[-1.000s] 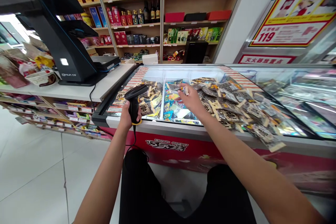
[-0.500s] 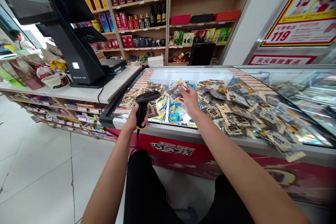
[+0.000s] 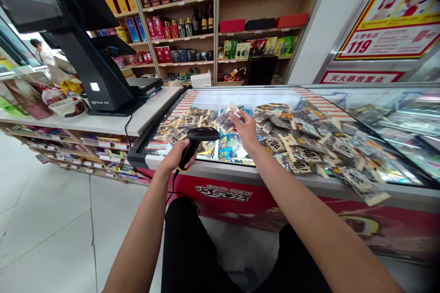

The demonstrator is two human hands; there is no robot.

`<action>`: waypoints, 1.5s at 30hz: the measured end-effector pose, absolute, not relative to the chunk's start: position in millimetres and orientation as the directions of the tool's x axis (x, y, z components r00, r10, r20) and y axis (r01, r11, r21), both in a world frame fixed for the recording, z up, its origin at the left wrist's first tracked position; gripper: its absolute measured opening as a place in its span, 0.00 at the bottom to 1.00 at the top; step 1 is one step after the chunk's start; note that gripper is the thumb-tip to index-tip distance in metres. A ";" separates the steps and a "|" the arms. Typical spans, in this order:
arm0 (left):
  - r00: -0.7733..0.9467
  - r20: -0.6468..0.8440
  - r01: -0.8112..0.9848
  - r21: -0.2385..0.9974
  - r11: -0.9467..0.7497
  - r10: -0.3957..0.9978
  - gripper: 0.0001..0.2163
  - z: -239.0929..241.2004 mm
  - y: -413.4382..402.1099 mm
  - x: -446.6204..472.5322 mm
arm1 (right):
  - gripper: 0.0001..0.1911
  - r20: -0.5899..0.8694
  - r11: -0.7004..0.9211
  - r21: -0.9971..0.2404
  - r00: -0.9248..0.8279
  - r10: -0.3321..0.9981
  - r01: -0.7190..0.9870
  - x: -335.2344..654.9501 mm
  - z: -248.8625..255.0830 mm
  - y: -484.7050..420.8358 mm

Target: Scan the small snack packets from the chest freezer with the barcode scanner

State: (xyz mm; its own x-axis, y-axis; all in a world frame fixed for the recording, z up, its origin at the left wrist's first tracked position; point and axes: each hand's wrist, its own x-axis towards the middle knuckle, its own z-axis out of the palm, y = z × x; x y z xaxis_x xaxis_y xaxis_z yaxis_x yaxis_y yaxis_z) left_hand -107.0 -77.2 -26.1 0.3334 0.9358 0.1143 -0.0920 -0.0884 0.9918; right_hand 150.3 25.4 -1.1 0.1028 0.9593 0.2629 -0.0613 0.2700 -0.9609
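Note:
My left hand (image 3: pixel 179 154) is closed round the grip of a black barcode scanner (image 3: pixel 202 134), whose head points right toward the other hand. A cable hangs from the scanner's base. In my right hand (image 3: pixel 244 130) a small snack packet (image 3: pixel 227 118), dark with cream ends, is pinched between thumb and fingers just above the freezer's glass top. Many like packets lie on the glass: a smaller pile (image 3: pixel 187 121) behind the scanner and a larger heap (image 3: pixel 309 139) to the right. A few of the larger heap's packets overhang the front edge.
Below the packets stands a red-fronted chest freezer (image 3: pixel 220 192) with colourful goods under its glass. At left, a counter (image 3: pixel 137 119) bears a checkout terminal (image 3: pixel 99 68). Shelves (image 3: pixel 187 4) of boxes and bottles rise behind. A person (image 3: pixel 43 52) is far left.
The scanner has moved slightly right and down, nearer the packet, and its head has turned. My right hand still holds the packet, now tilted a little differently. The view has shifted slightly.

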 end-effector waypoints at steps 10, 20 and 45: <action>0.106 0.237 -0.428 0.887 -0.171 0.966 0.29 -27.5 -74.6 -105.8 | 0.18 0.037 0.037 -0.999 0.004 0.999 0.026 149.6 -4.0 27.0; 0.101 0.225 -0.401 0.901 -0.167 0.969 0.28 -27.1 -75.0 -104.0 | 0.15 0.229 0.292 -0.917 -0.239 0.944 0.271 144.5 -25.6 30.4; 0.143 0.234 -0.384 0.909 -0.164 0.962 0.29 -28.3 -76.4 -106.9 | 0.42 -0.054 0.510 0.059 -0.508 0.860 0.858 302.7 17.7 -21.1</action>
